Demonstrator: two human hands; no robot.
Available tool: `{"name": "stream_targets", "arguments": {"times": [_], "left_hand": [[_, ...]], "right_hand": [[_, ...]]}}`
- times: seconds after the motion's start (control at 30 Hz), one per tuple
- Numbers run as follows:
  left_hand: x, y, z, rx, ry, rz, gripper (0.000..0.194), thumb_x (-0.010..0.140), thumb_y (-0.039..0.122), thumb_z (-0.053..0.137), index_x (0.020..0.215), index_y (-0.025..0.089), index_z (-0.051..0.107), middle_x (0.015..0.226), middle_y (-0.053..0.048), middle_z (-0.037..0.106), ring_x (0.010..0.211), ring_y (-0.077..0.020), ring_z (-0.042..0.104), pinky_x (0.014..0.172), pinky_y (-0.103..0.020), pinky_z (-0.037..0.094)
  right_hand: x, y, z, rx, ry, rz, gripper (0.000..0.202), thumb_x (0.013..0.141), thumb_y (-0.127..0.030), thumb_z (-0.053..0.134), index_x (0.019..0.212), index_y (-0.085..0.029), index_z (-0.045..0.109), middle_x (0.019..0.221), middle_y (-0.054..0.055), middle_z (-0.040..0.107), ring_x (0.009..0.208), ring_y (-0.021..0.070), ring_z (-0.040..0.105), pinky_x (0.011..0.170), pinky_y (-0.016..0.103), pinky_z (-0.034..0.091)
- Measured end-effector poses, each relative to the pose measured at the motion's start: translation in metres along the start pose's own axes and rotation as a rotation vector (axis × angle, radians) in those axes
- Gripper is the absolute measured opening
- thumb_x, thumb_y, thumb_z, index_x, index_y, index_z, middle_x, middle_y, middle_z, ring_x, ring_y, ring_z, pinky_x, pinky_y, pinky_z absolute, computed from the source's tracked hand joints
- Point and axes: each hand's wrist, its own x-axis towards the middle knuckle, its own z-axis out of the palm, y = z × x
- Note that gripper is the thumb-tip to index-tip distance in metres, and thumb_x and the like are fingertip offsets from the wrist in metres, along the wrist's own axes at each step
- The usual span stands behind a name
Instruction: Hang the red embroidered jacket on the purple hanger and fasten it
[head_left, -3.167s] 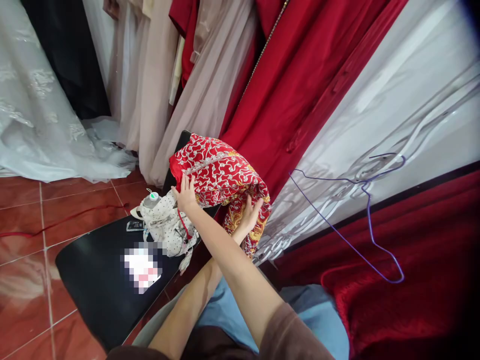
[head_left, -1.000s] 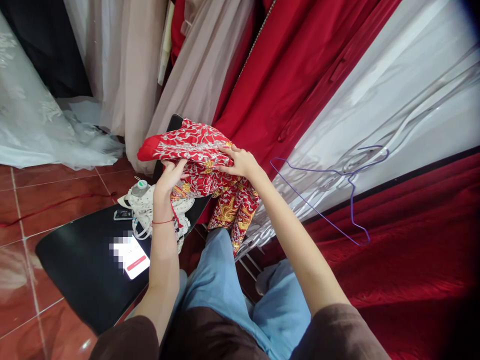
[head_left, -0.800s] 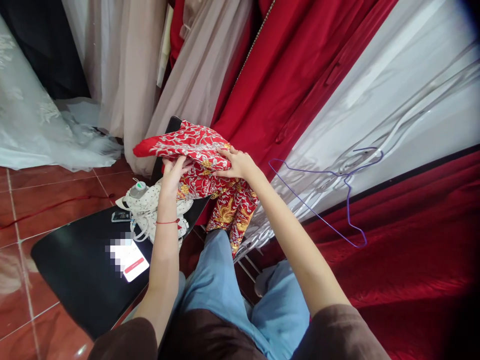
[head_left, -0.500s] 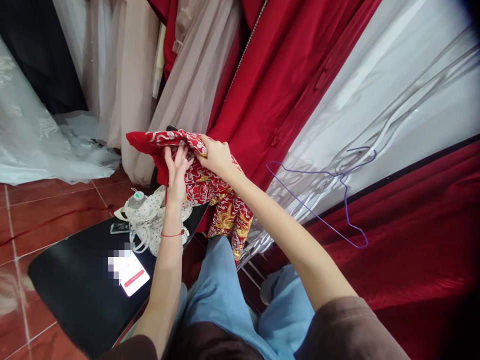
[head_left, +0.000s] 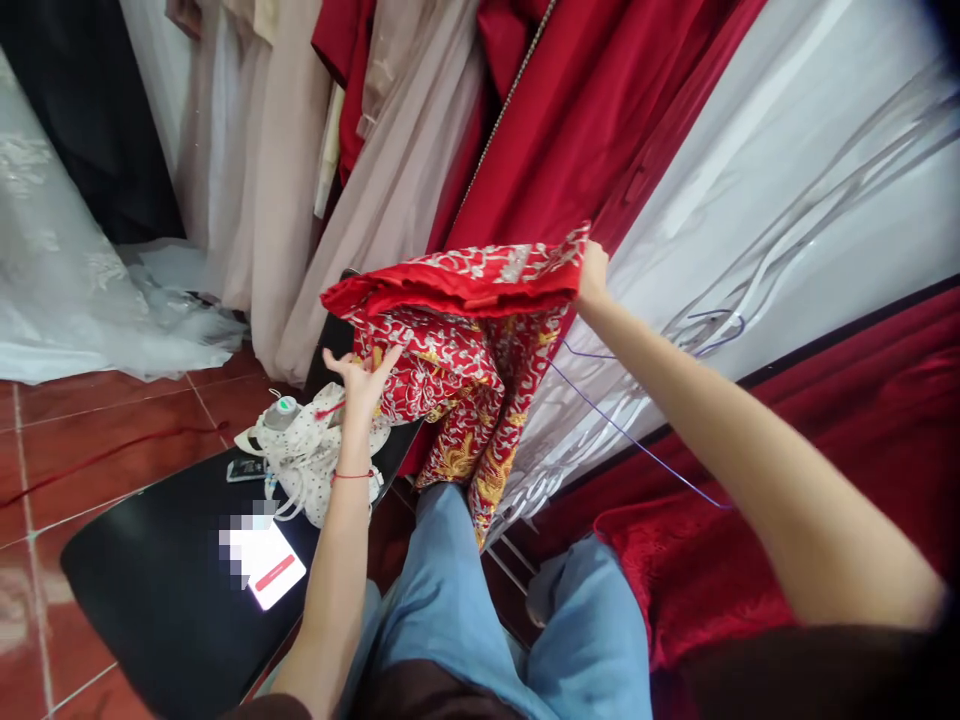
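Observation:
A red garment (head_left: 442, 370) with silver and gold embroidery lies over the far end of the black bench and the person's knee. My right hand (head_left: 592, 272) grips its raised edge at the right, fingers partly hidden behind the cloth. That edge stretches leftward in a wide band with plain red lining showing. My left hand (head_left: 363, 378) is beneath the band's left part, thumb and fingers spread, against the embroidered cloth, not closed on it.
On the black bench (head_left: 165, 570) are a lit phone (head_left: 274, 570), a dotted white cloth bag (head_left: 307, 450) and a small dark device (head_left: 246, 469). Gowns hang behind. A purple wire hanger (head_left: 637, 432) hangs at right, beside white metal scrollwork (head_left: 795, 225).
My right hand has moved right, pulling the garment's edge out wide. My left hand has shifted slightly down, its fingers now out from under the fold. The garment now covers part of the hanger.

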Motion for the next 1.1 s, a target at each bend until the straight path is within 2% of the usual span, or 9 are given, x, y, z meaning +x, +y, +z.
{"name": "stream_targets", "arguments": {"times": [0.1, 0.17, 0.27, 0.43, 0.7, 0.77, 0.87, 1.0, 1.1], "left_hand": [[0.0, -0.008, 0.018, -0.239, -0.109, -0.081, 0.076, 0.086, 0.046, 0.068, 0.148, 0.028, 0.027, 0.147, -0.013, 0.052, 0.132, -0.0222, 0.057, 0.113, -0.04, 0.045], [-0.009, -0.009, 0.032, -0.256, -0.095, -0.033, 0.065, 0.088, 0.051, 0.065, 0.142, 0.025, 0.041, 0.147, -0.01, 0.054, 0.135, -0.0211, 0.054, 0.114, -0.036, 0.044], [-0.031, -0.001, 0.049, -0.22, -0.022, 0.069, 0.062, 0.087, 0.057, 0.064, 0.138, 0.024, 0.051, 0.144, -0.009, 0.057, 0.135, -0.0215, 0.054, 0.113, -0.034, 0.045], [-0.069, 0.026, 0.066, -0.136, -0.041, 0.355, 0.048, 0.087, 0.057, 0.065, 0.116, 0.019, 0.068, 0.121, -0.008, 0.071, 0.118, -0.0217, 0.065, 0.108, -0.033, 0.047], [-0.105, 0.043, 0.106, 0.137, -0.202, 0.405, 0.04, 0.077, 0.054, 0.074, 0.087, 0.015, 0.072, 0.09, -0.006, 0.076, 0.086, -0.0198, 0.071, 0.089, -0.033, 0.055], [-0.106, 0.05, 0.126, 0.28, -0.286, 0.429, 0.042, 0.077, 0.057, 0.072, 0.076, 0.015, 0.07, 0.076, -0.004, 0.073, 0.077, -0.0194, 0.069, 0.08, -0.031, 0.055], [-0.107, 0.06, 0.165, 0.523, -0.391, 0.43, 0.05, 0.078, 0.064, 0.066, 0.061, 0.017, 0.062, 0.058, -0.002, 0.063, 0.067, -0.0186, 0.064, 0.068, -0.028, 0.051], [-0.12, 0.063, 0.221, 0.798, -0.484, 0.403, 0.059, 0.072, 0.075, 0.063, 0.054, 0.02, 0.054, 0.054, -0.002, 0.059, 0.067, -0.02, 0.062, 0.067, -0.028, 0.044], [-0.146, 0.058, 0.252, 0.867, -0.603, 0.401, 0.062, 0.071, 0.079, 0.061, 0.053, 0.021, 0.052, 0.057, -0.002, 0.061, 0.067, -0.0208, 0.063, 0.068, -0.029, 0.042]], "right_hand": [[-0.021, 0.029, -0.019, 0.087, -0.031, -0.023, 0.057, 0.092, -0.059, 0.04, 0.07, -0.013, 0.066, 0.085, 0.019, 0.071, 0.083, 0.0233, 0.064, 0.07, 0.038, 0.047], [-0.036, 0.052, -0.032, 0.111, -0.091, -0.101, 0.049, 0.086, -0.056, 0.051, 0.075, -0.012, 0.068, 0.082, 0.015, 0.072, 0.083, 0.025, 0.064, 0.071, 0.038, 0.049], [-0.062, 0.095, -0.052, 0.078, -0.224, -0.169, 0.034, 0.08, -0.043, 0.06, 0.089, -0.013, 0.072, 0.083, 0.012, 0.072, 0.082, 0.025, 0.066, 0.073, 0.038, 0.05], [-0.121, 0.166, -0.076, -0.059, -0.309, -0.137, 0.026, 0.075, -0.029, 0.061, 0.094, -0.017, 0.073, 0.081, 0.008, 0.074, 0.08, 0.0234, 0.068, 0.071, 0.031, 0.048], [-0.203, 0.245, -0.122, -0.339, -0.503, -0.057, 0.029, 0.08, -0.022, 0.058, 0.108, -0.019, 0.065, 0.083, 0.006, 0.076, 0.073, 0.021, 0.068, 0.064, 0.027, 0.043], [-0.22, 0.262, -0.131, -0.504, -0.436, -0.208, 0.041, 0.082, -0.017, 0.055, 0.122, -0.013, 0.06, 0.094, 0.014, 0.075, 0.078, 0.0238, 0.069, 0.07, 0.032, 0.045], [-0.255, 0.279, -0.132, -0.576, -0.272, -0.628, 0.062, 0.085, -0.008, 0.05, 0.145, -0.016, 0.04, 0.13, 0.02, 0.064, 0.103, 0.0265, 0.067, 0.088, 0.04, 0.047], [-0.306, 0.281, -0.123, -0.444, -0.116, -1.247, 0.089, 0.079, 0.007, 0.047, 0.15, -0.043, 0.025, 0.158, -0.004, 0.04, 0.133, 0.0167, 0.048, 0.102, 0.037, 0.046], [-0.337, 0.274, -0.117, -0.385, -0.067, -1.428, 0.085, 0.079, 0.009, 0.048, 0.144, -0.044, 0.037, 0.16, -0.009, 0.035, 0.136, 0.0138, 0.044, 0.103, 0.031, 0.045]]}}
